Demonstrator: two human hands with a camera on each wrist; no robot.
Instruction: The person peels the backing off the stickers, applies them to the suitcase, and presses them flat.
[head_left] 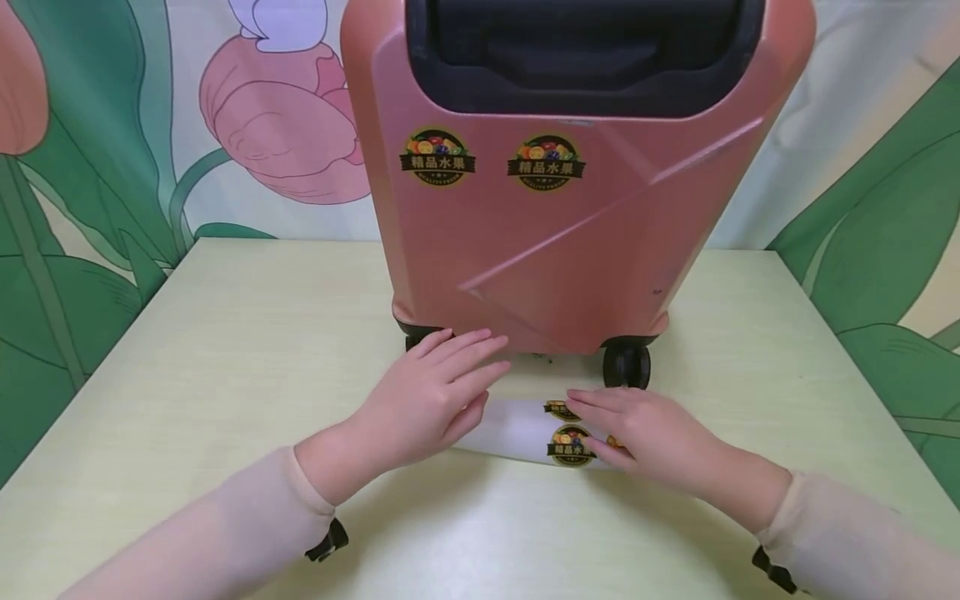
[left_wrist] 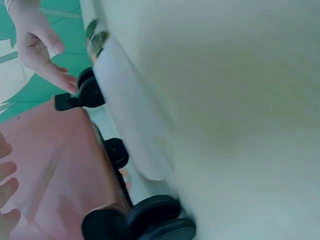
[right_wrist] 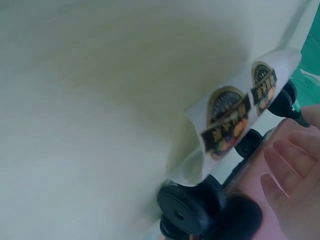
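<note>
A white sticker sheet (head_left: 513, 425) lies on the table in front of the suitcase, its edges curling in the right wrist view. Several round fruit stickers (right_wrist: 226, 122) remain on its right part. Over the sheet's left end is my left hand (head_left: 431, 400), fingers extended and holding nothing. My right hand (head_left: 656, 433) is above the right end, fingers loosely stretched; the right wrist view shows it apart from the sheet. The pink suitcase (head_left: 555, 250) stands upright behind, with one fruit sticker (head_left: 437, 157) at its upper left and another sticker (head_left: 546, 163) beside it.
Black wheels (head_left: 627, 365) carry the suitcase on the pale table (head_left: 225, 350), just behind the sheet. A black recessed panel (head_left: 585, 50) tops the suitcase front. A curtain (head_left: 90, 150) printed with leaves and flowers hangs behind the table and along its sides.
</note>
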